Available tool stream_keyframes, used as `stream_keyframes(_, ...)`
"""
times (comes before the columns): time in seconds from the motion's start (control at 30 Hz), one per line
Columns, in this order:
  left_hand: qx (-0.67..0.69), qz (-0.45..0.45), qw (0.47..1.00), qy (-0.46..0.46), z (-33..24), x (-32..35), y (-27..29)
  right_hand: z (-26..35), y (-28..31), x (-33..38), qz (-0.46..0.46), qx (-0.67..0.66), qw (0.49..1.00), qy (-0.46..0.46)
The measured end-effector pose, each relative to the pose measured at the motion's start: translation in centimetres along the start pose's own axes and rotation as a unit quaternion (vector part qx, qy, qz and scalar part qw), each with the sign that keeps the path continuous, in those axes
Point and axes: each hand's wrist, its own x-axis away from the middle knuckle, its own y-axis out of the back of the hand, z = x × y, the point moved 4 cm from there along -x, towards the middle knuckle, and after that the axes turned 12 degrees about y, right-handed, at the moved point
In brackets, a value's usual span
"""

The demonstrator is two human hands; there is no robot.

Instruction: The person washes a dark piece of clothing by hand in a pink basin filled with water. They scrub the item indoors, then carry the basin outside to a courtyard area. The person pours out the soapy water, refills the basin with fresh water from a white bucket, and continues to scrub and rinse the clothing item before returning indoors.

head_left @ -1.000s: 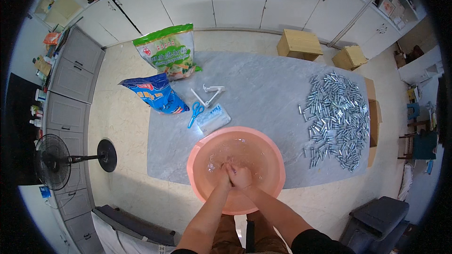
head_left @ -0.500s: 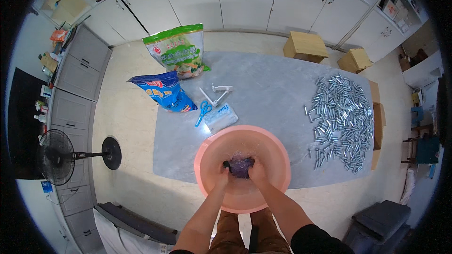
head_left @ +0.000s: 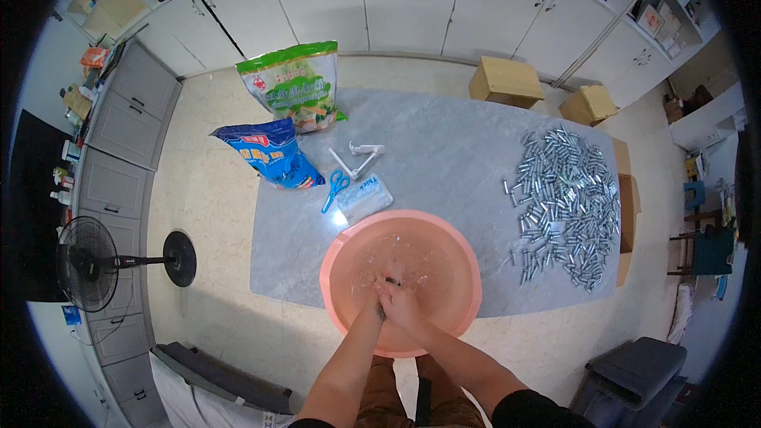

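Grip: left hand (head_left: pixel 371 299) and right hand (head_left: pixel 401 303) were pressed together, closed around a dark wad (head_left: pixel 392 280), possibly cloth, largely hidden by them. Grey marble-patterned table (head_left: pixel 452 143): stretched away beyond the hands. Round peach-pink basin (head_left: pixel 456 289): overlapped the table's near edge, held water (head_left: pixel 432 261), surrounded both hands. Pale-blue pack (head_left: pixel 366 200): lay just beyond the basin's far-left rim. Blue scissors (head_left: pixel 333 192): lay beside the pack, on its left. Wad: lay inside the grip, within the basin; one dark bit showed just ahead of the right fingers, another at the left inner wrist. These lined up roughly near-to-far; the true long axis could not be told, and neither hand was clearly nearer.
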Motion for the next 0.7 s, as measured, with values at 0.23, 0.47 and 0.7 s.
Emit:
stream_keyframes(0.23,-0.365,-0.304,0.861,-0.18,-0.5,4.4,-4.7,-8.4,1.5,-1.3,-0.046,0.086,0.993,-0.064)
stream_keyframes(0.47,-0.471,-0.267,0.701,-0.465,-3.7,5.3,-1.7,-5.4,6.5,0.1,-0.014,0.174,0.984,0.026)
stream_keyframes(0.7,-0.632,-0.369,0.611,-0.301,-1.3,0.9,4.3,-11.0,0.7,1.1,0.038,0.277,0.96,-0.018)
